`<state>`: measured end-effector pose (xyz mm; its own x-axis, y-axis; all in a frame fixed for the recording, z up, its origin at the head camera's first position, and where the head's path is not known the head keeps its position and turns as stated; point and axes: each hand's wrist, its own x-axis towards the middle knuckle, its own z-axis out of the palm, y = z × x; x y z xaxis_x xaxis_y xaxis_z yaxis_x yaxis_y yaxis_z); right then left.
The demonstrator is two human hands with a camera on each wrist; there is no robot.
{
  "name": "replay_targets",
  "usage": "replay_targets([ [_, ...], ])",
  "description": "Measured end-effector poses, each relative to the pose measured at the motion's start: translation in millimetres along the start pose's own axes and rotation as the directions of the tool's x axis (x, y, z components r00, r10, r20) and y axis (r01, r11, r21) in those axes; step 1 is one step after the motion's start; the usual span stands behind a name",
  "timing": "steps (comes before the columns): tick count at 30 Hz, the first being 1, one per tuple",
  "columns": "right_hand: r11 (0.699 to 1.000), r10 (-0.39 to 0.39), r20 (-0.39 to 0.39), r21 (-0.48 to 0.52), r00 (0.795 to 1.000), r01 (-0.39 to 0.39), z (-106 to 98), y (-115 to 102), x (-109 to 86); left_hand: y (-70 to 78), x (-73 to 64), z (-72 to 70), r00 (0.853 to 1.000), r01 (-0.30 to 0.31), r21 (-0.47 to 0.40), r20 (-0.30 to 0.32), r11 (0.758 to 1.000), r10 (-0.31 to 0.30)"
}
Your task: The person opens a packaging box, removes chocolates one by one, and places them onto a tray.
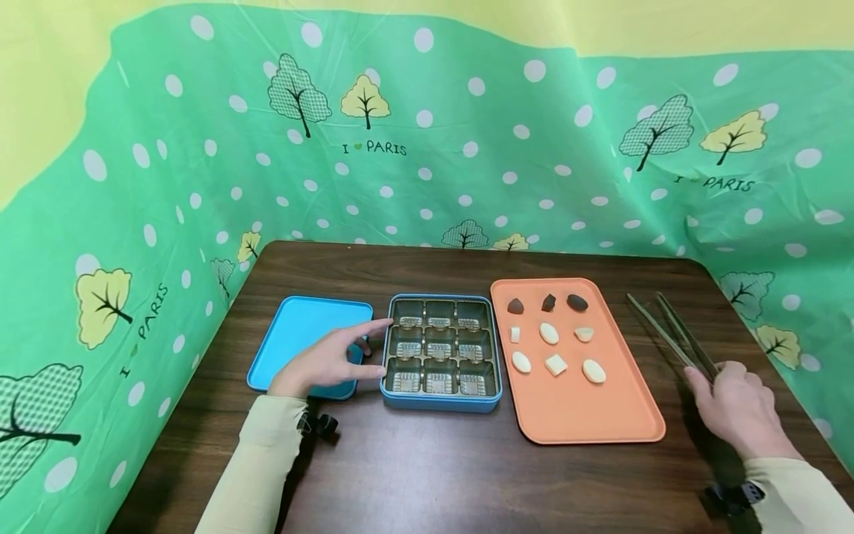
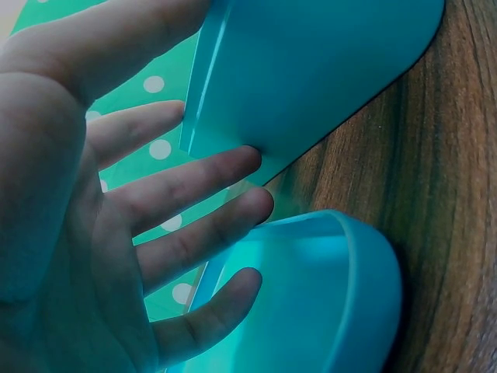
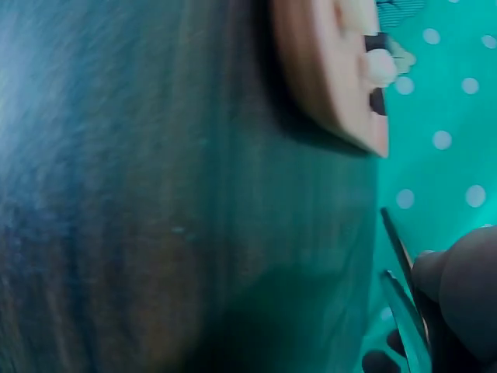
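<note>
My left hand [image 1: 327,360] touches the left side of a blue tin box [image 1: 440,403], its fingers and thumb spread apart. Inside the box is a dark plastic insert [image 1: 439,354] divided into several compartments. On the right, my right hand [image 1: 740,408] grips metal tongs [image 1: 689,340], whose arms stand apart and point away from me. Between the box and the tongs lies an orange tray [image 1: 587,415]. Dark brown pieces [image 1: 577,302] form its far row, and several cream-white pieces [image 1: 594,371] of mixed shapes lie nearer. In the right wrist view the tongs [image 3: 408,330] show only partly.
A blue lid [image 1: 307,326] lies left of the box, partly under my left hand and forearm. Everything stands on a dark wooden table [image 1: 414,467]. A green dotted cloth [image 1: 427,148] hangs behind and along the sides.
</note>
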<state>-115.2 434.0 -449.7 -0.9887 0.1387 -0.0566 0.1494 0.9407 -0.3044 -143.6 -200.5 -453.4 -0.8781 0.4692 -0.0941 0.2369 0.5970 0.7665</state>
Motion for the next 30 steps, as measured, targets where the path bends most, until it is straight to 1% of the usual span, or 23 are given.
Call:
replay_targets([
  [2,0.998,0.055,0.014,0.014,0.998,-0.055,4.5,-2.1,0.0,-0.2,0.3,0.1,1.000,-0.002,0.005,0.002,1.000,0.002],
  [5,0.990,0.142,0.051,0.021,0.989,-0.143,8.8,-5.2,0.7,-0.2,0.7,0.4,1.000,-0.003,0.002,0.004,1.000,0.003],
  [6,0.986,0.163,0.062,0.018,0.985,-0.164,9.6,-5.8,1.1,-0.2,0.9,0.6,1.000,-0.002,0.000,0.004,1.000,0.002],
  [8,0.983,0.182,0.079,0.007,0.980,-0.183,10.7,-5.9,1.9,-0.1,1.3,0.9,1.000,-0.001,-0.003,0.004,1.000,0.001],
  [12,0.980,0.197,0.106,0.001,0.975,-0.198,12.2,-4.2,3.3,0.2,2.4,1.3,1.000,0.000,-0.008,0.002,1.000,0.000],
  [17,0.979,0.202,0.137,-0.034,0.970,-0.199,14.0,-3.8,6.2,-0.1,3.2,0.2,1.000,-0.007,-0.011,0.001,1.000,0.007],
  [30,0.973,0.227,0.194,-0.075,0.954,-0.216,10.4,-9.7,12.0,0.1,3.3,-0.1,1.000,-0.016,0.024,0.014,1.000,0.016],
])
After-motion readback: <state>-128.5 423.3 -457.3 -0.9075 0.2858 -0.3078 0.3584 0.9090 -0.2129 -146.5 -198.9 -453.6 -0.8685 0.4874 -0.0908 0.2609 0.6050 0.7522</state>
